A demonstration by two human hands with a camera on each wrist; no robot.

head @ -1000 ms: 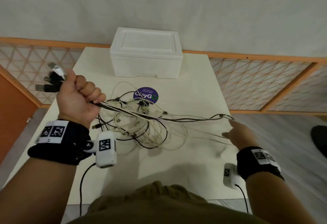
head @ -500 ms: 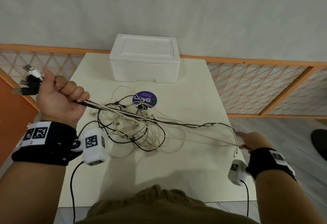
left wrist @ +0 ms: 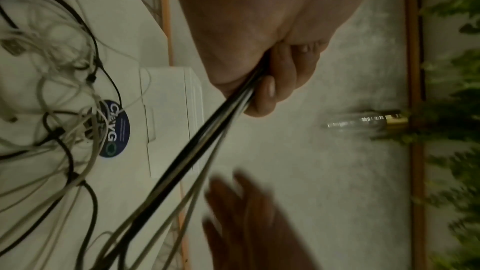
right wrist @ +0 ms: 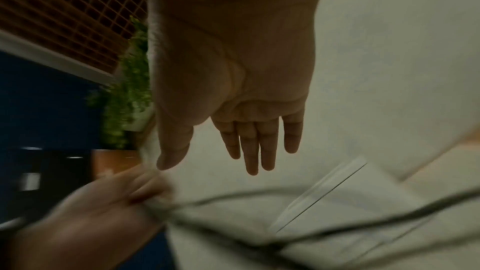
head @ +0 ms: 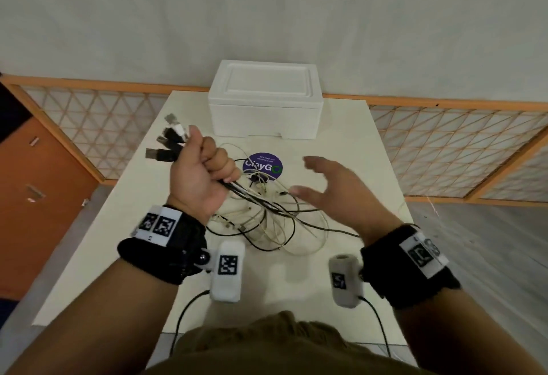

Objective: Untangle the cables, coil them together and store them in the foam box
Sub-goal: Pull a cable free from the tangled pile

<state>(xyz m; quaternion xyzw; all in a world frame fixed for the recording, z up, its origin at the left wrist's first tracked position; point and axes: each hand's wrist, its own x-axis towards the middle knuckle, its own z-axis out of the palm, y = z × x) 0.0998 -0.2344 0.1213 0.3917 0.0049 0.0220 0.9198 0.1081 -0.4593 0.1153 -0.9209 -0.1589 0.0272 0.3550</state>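
My left hand [head: 201, 179] is fisted around the gathered plug ends of the cables [head: 267, 214], with the connectors sticking out past my thumb toward the far left. The strands run down from that fist into a loose tangle on the counter [head: 341, 271]. My right hand [head: 335, 188] hangs above the tangle with its fingers [right wrist: 250, 151] spread and straight, holding nothing. The foam box [head: 265, 111] sits at the far edge of the counter with its lid on, well apart from the cables. I judge I am mid-untangling, ends collected but lengths not yet straightened. Next I need the right hand to close on the bundle just below my fist and run along it to strip out the knots.
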